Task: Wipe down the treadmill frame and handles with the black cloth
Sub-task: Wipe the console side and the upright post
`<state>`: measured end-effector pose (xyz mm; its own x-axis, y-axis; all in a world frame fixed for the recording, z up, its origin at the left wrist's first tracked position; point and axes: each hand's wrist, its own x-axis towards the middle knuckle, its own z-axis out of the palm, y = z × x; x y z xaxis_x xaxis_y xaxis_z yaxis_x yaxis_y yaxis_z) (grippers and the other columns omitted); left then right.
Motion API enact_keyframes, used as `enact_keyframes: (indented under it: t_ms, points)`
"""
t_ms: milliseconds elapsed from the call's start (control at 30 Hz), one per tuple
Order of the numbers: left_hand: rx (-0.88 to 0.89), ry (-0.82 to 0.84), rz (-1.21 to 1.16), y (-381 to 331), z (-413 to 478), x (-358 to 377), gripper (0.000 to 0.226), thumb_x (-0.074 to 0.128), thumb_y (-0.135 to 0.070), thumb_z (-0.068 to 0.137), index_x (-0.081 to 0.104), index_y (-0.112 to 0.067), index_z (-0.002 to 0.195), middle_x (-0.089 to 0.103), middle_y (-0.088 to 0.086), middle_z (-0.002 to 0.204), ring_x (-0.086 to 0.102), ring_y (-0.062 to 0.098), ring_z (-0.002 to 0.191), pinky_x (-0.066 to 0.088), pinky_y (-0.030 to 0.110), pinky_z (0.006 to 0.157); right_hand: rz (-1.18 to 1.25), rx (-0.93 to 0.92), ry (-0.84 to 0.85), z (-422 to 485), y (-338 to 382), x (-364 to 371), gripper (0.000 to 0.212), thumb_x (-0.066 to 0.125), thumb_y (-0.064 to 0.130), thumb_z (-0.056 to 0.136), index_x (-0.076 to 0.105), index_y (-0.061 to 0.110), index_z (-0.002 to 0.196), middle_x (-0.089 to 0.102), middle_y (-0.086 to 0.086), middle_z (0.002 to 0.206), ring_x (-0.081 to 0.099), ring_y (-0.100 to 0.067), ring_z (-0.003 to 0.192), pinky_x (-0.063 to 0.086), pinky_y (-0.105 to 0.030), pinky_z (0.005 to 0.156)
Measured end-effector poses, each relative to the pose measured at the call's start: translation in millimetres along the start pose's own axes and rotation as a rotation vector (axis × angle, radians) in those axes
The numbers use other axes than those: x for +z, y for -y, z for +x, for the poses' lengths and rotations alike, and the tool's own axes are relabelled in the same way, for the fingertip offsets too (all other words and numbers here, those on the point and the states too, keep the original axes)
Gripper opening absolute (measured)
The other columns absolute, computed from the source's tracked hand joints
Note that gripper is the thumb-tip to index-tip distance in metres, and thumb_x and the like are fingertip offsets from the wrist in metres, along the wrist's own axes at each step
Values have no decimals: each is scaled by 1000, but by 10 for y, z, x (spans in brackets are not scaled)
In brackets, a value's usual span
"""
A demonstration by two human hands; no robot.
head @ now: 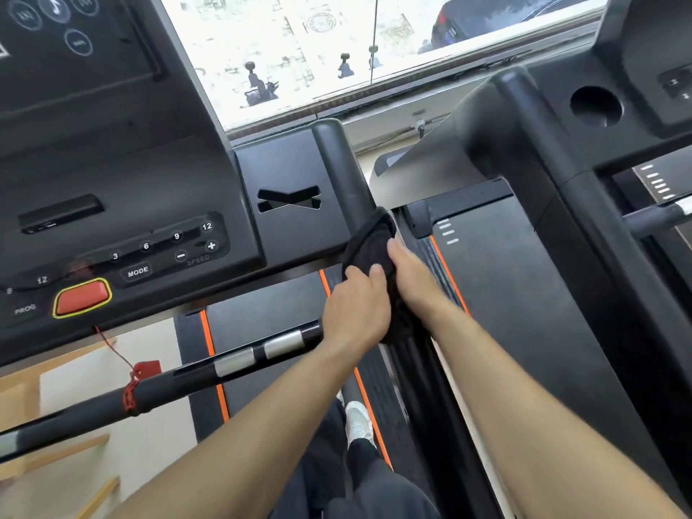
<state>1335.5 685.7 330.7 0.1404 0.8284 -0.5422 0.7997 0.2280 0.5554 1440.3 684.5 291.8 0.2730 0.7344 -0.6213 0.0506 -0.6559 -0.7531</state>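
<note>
Both hands meet at the right-hand side handle of the treadmill, where the black cloth [369, 249] is bunched around the handle's far end, just below the rounded upright [339, 170] that flanks the console's side panel [290, 196]; the left hand [355, 312] grips from the near left with its fingers curled together over the cloth, clamping it against the bar, while the right hand [410, 271] presses in from the right, fingers close together and wrapped onto the cloth, though the fingertips on the hidden side cannot be seen; the handle itself is almost wholly covered by cloth and hands, so how much of it is in contact is hard to tell; to the left, the front crossbar [239, 359] with its metal pulse sensors runs out from under the left hand, and the red stop button [82, 297] sits on the near edge of the console [112, 204]; the likely risks, as I judge them, are these: the cloth may slip loose if the grip eases; a left elbow swinging wide might catch the red safety cord [131, 383] clipped on the crossbar; and a loose hanging corner could leave the handle's underside unwiped.
</note>
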Motion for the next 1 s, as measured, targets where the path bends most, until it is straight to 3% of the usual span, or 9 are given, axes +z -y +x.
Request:
enact_keyframes:
  t_ms: [67,233,400,500,567,700,833,933,1000]
  points:
    - [-50,41,-40,-1,73,-20,53,18,-36,107,51,-3,133,56,23,131,50,44,122,40,46,101,29,17,35,12,-1,-46,54,40,64,85,71,21,100,73,1,110,65,-24,112,44,-48,106]
    - [-124,188,-122,-4,343,-92,67,6,-47,105,37,-10,151,47,20,148,43,35,136,32,44,112,-209,-143,-32,-517,-107,-30,36,31,39,106,49,28,134,53,13,116,48,-10,107,34,-32,92]
    - [98,-44,269,168,2,183,42,22,-25,106,39,-4,139,55,27,124,58,44,105,45,48,84,-47,-51,-44,-109,-76,-27,55,34,56,89,64,11,102,72,-4,109,63,-29,109,45,-50,103]
    - [137,-154,299,296,-215,414,54,25,-30,103,42,3,141,52,27,136,53,41,120,39,47,100,-77,-159,-15,-298,-234,-44,37,38,46,98,65,26,114,70,8,115,62,-18,112,44,-44,105]
    - [192,-214,155,402,-381,608,63,26,-30,98,32,7,149,33,30,154,35,39,141,28,45,117,-82,-205,-12,-565,-453,-93,32,40,44,101,58,42,127,64,20,120,57,-8,118,40,-35,106]
    - [291,-92,-144,553,-911,954,64,31,-24,103,5,-3,158,-2,15,167,8,24,153,15,34,124,-22,-139,10,-927,-973,-200,27,41,46,91,58,60,108,62,30,117,55,-3,120,38,-32,109]
    - [35,48,-467,729,-953,1031,65,33,-55,98,22,-26,155,48,4,150,46,26,135,36,42,110,12,-111,8,-961,-1083,-219,23,43,43,102,65,37,103,66,19,107,61,-4,107,42,-33,104]
    - [-122,54,-635,608,-557,968,61,33,-60,100,36,-24,149,55,7,143,50,28,131,36,34,103,86,-164,39,-869,-775,-160,22,39,19,108,59,23,118,62,19,102,59,21,84,44,-7,85]
    - [-104,-30,-740,527,-415,967,59,38,-58,100,41,-21,146,57,7,141,52,25,130,37,34,105,140,-212,92,-889,-656,-179,25,38,11,108,55,13,125,62,18,100,58,25,77,41,1,73]
